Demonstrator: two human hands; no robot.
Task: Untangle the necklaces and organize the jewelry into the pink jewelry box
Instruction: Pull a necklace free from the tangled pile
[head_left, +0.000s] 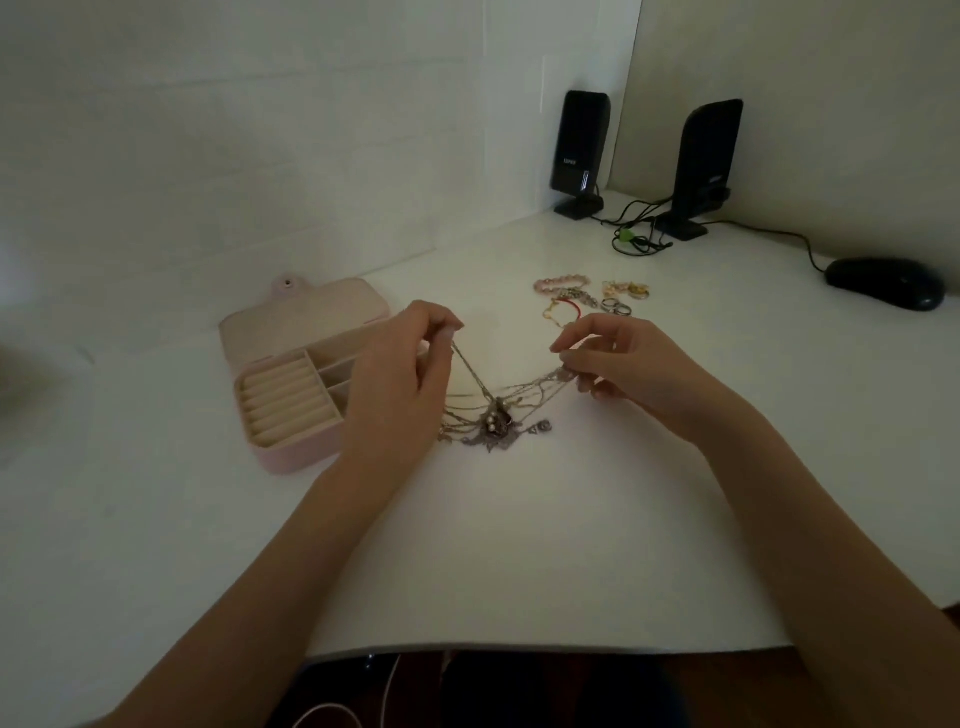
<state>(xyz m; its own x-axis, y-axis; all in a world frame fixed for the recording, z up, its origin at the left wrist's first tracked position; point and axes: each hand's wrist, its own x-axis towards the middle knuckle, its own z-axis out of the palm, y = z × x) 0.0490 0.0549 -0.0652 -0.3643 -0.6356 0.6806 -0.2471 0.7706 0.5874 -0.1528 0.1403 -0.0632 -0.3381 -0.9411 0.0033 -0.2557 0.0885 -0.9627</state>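
White tabletop, dim corner. Far left: pink jewelry box open, compartments bare. Left hand beside box, grip pinching one chain, lifted taut up-left from knot. Tangled necklaces lie between hands, knot nearer left hand; strands run rightward to right hand, grip pinching bunched chain ends. Both forearms reach in from near edge. Bracelets and rings loose behind right hand. Likely next: pull apart sideways.

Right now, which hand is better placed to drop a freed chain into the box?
Left hand: it pinches a chain directly beside the open pink jewelry box. The right hand holds the tangled necklaces farther away.
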